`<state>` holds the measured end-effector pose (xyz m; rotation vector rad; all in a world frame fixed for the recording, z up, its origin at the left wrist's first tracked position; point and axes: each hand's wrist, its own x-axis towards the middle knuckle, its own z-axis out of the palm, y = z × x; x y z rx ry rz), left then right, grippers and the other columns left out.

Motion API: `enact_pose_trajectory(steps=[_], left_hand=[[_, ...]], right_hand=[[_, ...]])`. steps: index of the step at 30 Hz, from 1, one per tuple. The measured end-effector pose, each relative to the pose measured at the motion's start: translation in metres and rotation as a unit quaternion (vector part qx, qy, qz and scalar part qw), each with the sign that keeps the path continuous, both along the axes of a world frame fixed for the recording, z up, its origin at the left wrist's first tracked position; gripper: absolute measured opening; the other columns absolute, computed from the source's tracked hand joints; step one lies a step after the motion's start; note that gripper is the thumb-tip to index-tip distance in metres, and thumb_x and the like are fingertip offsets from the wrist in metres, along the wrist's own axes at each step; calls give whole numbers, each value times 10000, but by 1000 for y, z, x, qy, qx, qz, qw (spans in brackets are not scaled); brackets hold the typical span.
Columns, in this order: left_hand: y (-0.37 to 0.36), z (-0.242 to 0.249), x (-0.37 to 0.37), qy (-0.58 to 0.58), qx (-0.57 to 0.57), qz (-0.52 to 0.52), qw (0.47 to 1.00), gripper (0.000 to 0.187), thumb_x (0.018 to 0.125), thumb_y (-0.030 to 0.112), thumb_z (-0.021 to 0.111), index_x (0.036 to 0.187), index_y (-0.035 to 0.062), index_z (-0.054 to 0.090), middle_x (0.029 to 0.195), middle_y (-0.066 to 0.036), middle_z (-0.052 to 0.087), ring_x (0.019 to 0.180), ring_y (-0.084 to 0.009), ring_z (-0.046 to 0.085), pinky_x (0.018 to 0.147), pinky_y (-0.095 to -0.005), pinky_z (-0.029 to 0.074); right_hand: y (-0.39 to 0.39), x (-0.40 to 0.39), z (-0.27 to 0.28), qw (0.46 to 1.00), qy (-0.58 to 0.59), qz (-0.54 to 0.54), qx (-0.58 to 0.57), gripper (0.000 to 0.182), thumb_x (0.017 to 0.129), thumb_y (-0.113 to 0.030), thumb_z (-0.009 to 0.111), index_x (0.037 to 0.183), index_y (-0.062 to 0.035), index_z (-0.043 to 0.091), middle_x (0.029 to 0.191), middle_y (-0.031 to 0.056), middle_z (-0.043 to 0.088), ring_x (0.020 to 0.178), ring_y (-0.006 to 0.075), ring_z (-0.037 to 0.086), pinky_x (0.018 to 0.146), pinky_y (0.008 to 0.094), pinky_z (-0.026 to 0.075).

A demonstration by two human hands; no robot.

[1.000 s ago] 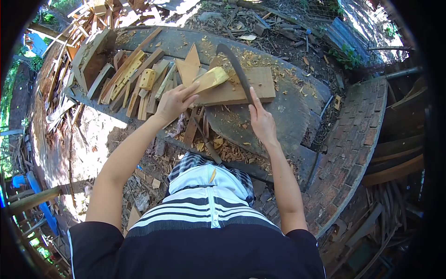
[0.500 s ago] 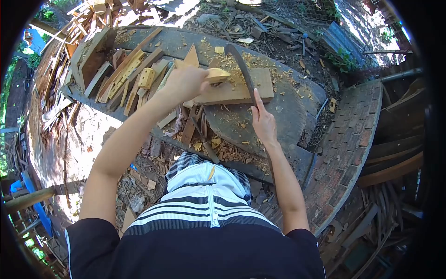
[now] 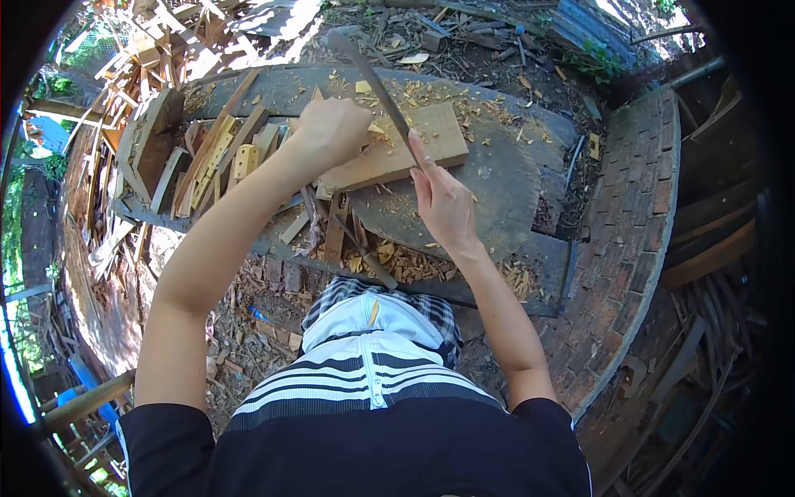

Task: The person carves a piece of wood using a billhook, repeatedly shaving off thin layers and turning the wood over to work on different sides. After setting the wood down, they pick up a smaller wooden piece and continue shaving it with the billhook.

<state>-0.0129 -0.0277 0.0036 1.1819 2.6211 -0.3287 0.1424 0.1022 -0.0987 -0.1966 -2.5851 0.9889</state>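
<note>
My left hand is closed around a small yellow wood piece, whose end shows beyond my fingers; the rest is hidden. My right hand grips a long knife, its dark, slightly curved blade pointing up and left, just right of the wood piece. One finger lies stretched along the blade's near end. Most of the knife's handle is hidden by my hand and forearm. Beneath both lies a thick wooden block on the dark worktable.
Left of the block, wood strips and a yellow piece with holes lie on the table. A hammer-like tool rests on wood chips at the near edge. Shavings cover the table. A low brick wall stands on the right.
The long knife has swung left and upward, its blade now closer to my left hand. My right hand has shifted left; less of the yellow wood piece shows.
</note>
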Motion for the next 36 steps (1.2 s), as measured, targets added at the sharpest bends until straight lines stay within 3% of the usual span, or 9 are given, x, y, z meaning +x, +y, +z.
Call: enact_pose_trajectory(steps=[4,6,9,15,21,26,28,34,36], left_hand=[[-8,-6,13,16,11,4,1000,121,757,103,615,825,34,688,766,-160,681,770,-331,686,684,-417,550],[-11,-6,13,21,3,-2,1000,119,752,107,618,814,32,685,766,-173,677,753,-322,687,647,-410,551],[-18,-16,13,36,32,-11,999,105,752,102,613,792,28,676,755,-183,673,723,-319,686,607,-412,546],[-29,-32,19,43,40,-4,998,151,808,153,621,894,29,629,717,-164,665,675,-320,677,574,-421,534],[-47,-38,19,56,36,-5,998,231,852,200,612,1026,50,591,668,-141,637,646,-313,666,538,-411,517],[-62,-44,27,54,65,22,996,339,887,276,594,1165,87,554,695,-130,617,652,-306,659,537,-412,512],[-67,-49,31,49,64,28,996,367,898,300,584,1205,103,540,713,-127,613,658,-305,658,539,-410,512],[-82,-55,24,46,91,38,994,405,913,345,566,1271,158,530,720,-113,593,645,-302,638,546,-410,502],[-91,-67,27,57,151,24,987,408,916,346,568,1286,180,527,711,-107,579,621,-304,617,544,-412,494]], right_hand=[[-9,6,-9,998,26,-22,45,594,938,-198,535,1466,-347,308,604,116,553,565,328,618,489,428,498],[-12,9,-26,975,-162,-31,152,615,923,-152,561,1463,-335,330,613,140,540,572,324,595,544,447,456],[-2,4,-32,989,-133,-3,69,616,927,-158,560,1465,-339,321,606,131,539,556,319,587,537,444,466],[-1,3,12,999,-10,-17,36,573,949,-238,520,1462,-373,305,614,112,562,547,332,623,490,434,522],[6,0,-29,973,-155,14,169,593,940,-219,546,1451,-407,312,617,108,557,566,293,608,514,432,507],[11,-4,-5,987,-139,36,72,581,948,-219,534,1454,-398,312,631,125,561,568,309,606,525,452,479],[4,-3,10,997,-20,15,72,603,930,-214,550,1459,-379,312,624,98,567,550,311,621,461,411,505],[-1,4,-44,978,-112,26,173,640,921,-225,562,1470,-395,280,639,96,555,523,298,611,437,407,492],[2,3,-46,980,-114,34,159,639,920,-230,562,1469,-398,280,638,98,556,525,301,612,443,414,495]])
